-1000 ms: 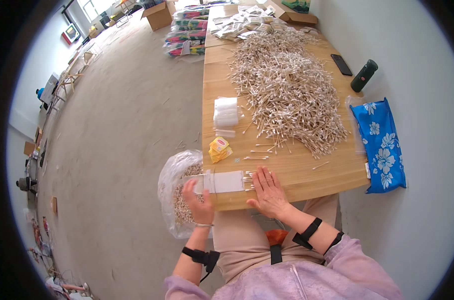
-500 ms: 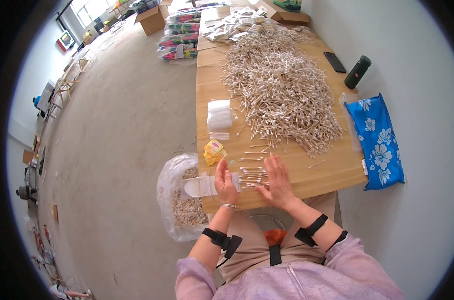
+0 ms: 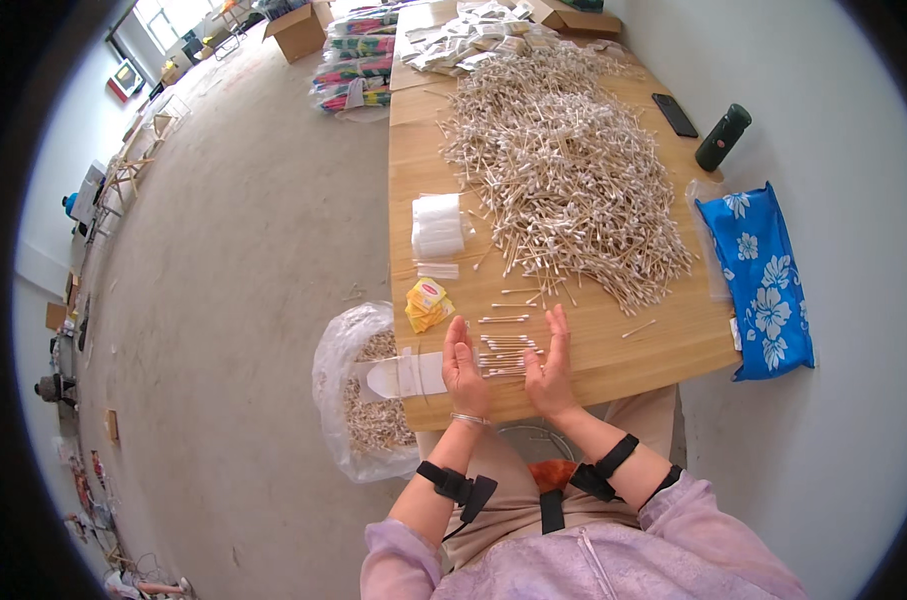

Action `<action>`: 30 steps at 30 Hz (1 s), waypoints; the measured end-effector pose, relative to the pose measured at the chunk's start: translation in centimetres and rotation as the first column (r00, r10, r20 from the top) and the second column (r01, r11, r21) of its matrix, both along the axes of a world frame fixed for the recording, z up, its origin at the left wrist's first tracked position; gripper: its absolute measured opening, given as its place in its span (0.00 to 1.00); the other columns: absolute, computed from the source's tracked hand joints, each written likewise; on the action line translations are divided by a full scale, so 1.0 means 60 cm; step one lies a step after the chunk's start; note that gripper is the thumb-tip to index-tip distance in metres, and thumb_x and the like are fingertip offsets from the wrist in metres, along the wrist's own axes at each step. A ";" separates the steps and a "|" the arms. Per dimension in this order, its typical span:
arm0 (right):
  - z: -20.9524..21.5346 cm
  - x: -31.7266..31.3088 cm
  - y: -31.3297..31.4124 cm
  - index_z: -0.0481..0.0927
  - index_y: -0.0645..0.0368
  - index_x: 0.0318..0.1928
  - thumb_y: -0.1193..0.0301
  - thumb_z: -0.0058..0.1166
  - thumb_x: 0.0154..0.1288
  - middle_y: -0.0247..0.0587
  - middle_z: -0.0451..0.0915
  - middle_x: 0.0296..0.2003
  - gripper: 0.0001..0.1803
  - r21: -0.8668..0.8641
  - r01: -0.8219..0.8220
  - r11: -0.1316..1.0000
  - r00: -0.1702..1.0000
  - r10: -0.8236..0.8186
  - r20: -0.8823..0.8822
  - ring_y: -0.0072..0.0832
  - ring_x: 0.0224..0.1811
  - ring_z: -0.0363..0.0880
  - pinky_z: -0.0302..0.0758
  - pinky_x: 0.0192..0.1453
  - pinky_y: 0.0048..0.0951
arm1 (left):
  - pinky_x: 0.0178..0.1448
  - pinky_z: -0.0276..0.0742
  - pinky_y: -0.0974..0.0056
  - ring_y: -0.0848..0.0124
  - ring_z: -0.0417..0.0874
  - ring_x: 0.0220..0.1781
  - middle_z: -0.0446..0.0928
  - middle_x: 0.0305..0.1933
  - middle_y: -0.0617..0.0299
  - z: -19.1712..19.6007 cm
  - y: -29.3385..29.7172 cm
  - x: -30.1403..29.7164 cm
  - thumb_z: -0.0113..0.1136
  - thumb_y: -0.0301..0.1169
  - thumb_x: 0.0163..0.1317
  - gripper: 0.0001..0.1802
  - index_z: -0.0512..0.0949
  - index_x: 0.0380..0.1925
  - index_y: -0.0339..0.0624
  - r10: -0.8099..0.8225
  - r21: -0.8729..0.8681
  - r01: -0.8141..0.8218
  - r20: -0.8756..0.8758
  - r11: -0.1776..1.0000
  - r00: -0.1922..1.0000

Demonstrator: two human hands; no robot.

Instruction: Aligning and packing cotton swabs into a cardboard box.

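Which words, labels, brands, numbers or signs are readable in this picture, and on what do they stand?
None can be read.
Loose pile of small yellow cards with red-and-white mark: print too small.
Dark green cylindrical bottle: reddish mark, too small.
Small white tag at edge of blue, white-flowered soft pack: any print too small.

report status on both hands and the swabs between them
Left hand and right hand open, flanking small batch of cotton swabs. Yellow cards just beyond left fingertips. Big swab pile farther out.
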State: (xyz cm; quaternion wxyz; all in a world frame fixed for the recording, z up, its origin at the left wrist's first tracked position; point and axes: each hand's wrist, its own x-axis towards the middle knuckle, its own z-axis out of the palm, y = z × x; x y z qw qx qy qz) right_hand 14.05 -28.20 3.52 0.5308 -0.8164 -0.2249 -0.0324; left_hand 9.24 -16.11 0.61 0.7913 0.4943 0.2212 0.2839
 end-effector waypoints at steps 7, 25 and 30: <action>-0.007 -0.007 0.038 0.61 0.66 0.62 0.79 0.44 0.59 0.53 0.58 0.66 0.28 0.171 -0.005 0.985 0.996 0.021 -0.092 0.46 0.71 0.53 0.49 0.74 0.43 | 0.75 0.49 0.62 0.66 0.58 0.73 0.60 0.70 0.56 0.008 -0.004 0.003 0.38 0.39 0.75 0.26 0.60 0.66 0.35 -0.033 -0.007 0.033 -0.009 0.999 0.999; 0.001 0.005 0.038 0.70 0.64 0.54 0.75 0.43 0.65 0.50 0.66 0.61 0.17 0.216 -0.085 0.973 0.978 0.123 -0.169 0.45 0.68 0.58 0.53 0.72 0.39 | 0.76 0.49 0.61 0.64 0.56 0.74 0.58 0.71 0.52 -0.006 0.002 -0.008 0.38 0.45 0.74 0.31 0.56 0.68 0.33 -0.096 0.039 0.095 0.027 0.995 0.995; -0.003 0.005 0.038 0.67 0.65 0.58 0.72 0.41 0.67 0.52 0.60 0.67 0.19 0.274 -0.171 0.946 0.947 0.235 -0.219 0.47 0.74 0.48 0.47 0.75 0.39 | 0.76 0.47 0.61 0.64 0.55 0.74 0.57 0.72 0.52 0.003 0.003 -0.007 0.36 0.48 0.74 0.33 0.56 0.68 0.32 -0.118 0.041 0.118 0.013 0.992 0.993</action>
